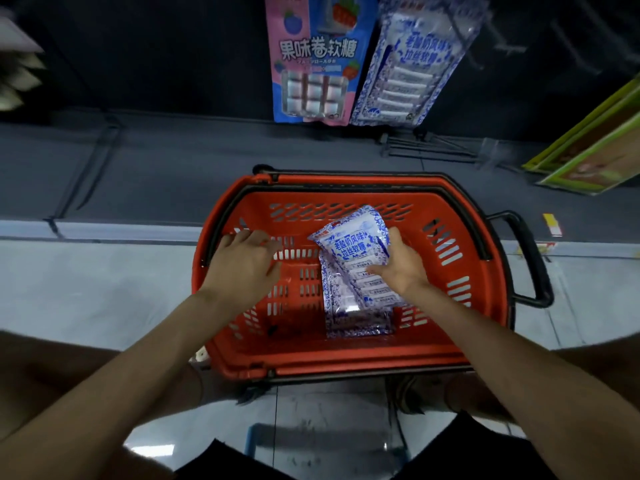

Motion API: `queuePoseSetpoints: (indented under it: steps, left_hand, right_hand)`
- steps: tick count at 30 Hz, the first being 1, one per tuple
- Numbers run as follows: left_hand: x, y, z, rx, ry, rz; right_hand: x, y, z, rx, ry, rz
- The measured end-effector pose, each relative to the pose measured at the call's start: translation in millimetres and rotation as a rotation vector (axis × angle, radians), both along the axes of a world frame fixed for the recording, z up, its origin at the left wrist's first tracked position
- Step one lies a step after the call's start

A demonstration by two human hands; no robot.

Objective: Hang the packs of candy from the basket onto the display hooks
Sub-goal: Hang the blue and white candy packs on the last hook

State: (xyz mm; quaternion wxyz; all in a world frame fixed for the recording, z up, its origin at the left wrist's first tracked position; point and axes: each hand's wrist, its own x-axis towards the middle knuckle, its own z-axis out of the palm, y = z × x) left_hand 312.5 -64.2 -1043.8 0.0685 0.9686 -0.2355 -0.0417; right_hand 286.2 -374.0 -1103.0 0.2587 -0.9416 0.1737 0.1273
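Note:
A red plastic basket (pixel 460 299) with black handles stands on the floor in front of me. Inside it lie blue-and-white candy packs (pixel 353 320), stacked. My right hand (pixel 401 268) grips the top blue-and-white pack (pixel 349 247), thumb on its face and fingers at its right edge, its upper end lifted. My left hand (pixel 242 265) hovers over the basket's left side with fingers relaxed, holding nothing. On the dark display wall above hang a pink-and-blue candy pack (pixel 315 60) and a blue-and-white pack (pixel 412 67) side by side.
A low dark shelf base (pixel 138 168) runs behind the basket, with black wire hooks (pixel 426 147) lying on it. Green-edged boxes (pixel 595 147) lean at the right. Pale packs (pixel 17 74) show at the far left. My feet stand right behind the basket on the glossy floor.

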Motion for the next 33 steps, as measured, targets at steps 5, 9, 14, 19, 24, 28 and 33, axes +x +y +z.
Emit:
queuePoseSetpoints:
  steps: [5,9,14,19,24,28,33]
  left_hand:
    - [-3.7,-16.9,13.0,-0.132,0.125,0.078]
    - [-1.7,-30.9,27.1,-0.477,0.374,0.281]
    - [4.4,-56.5,63.9,-1.257,0.669,0.477]
    - [13.0,-69.1,93.1,-1.565,0.806,0.495]
    - [18.3,-88.8,106.1,-1.524,0.667,0.531]
    - [24.5,-105.6,109.7,-1.496,0.623,0.510]
    - [29.7,-129.5,115.5,-1.476,0.694,0.464]
  right_hand:
    - [5.4,-2.5,50.3,0.036,-0.103,0.133]
    - [7.7,0.2,100.7,0.320,-0.214,0.136]
    - [6.4,2.7,136.3,0.735,-0.166,0.111]
    - [1.4,3.0,151.7,0.844,-0.095,0.086]
    - [8.2,-5.2,154.8,0.913,-0.204,-0.004]
    - [21.5,-11.1,173.3,0.957,-0.394,-0.094]
    - [30.2,-37.5,188.1,0.984,-0.481,-0.181]
